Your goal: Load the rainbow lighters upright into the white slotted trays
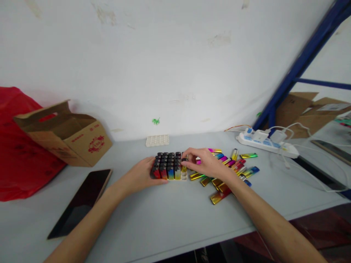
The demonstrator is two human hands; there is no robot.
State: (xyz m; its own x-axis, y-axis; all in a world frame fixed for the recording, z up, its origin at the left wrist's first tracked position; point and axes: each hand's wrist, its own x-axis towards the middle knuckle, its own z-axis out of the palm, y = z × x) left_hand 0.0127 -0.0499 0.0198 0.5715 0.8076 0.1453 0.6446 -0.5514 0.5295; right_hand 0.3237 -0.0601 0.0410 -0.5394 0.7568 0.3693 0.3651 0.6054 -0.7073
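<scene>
Several black-topped lighters stand upright in rows in a pale tray with holes. My left hand is closed round the left side of this block, its thumb along the front edge. At the right end of the tray, my right hand pinches a gold lighter by its dark top; its lower end is at the tray's last column. A loose pile of shiny coloured lighters lies to the right, partly hidden by my right hand and forearm.
An empty-looking pale tray lies by the wall. On the left are an open cardboard box, a red bag and a dark tablet. A white power strip with cables and another cardboard box are at the right.
</scene>
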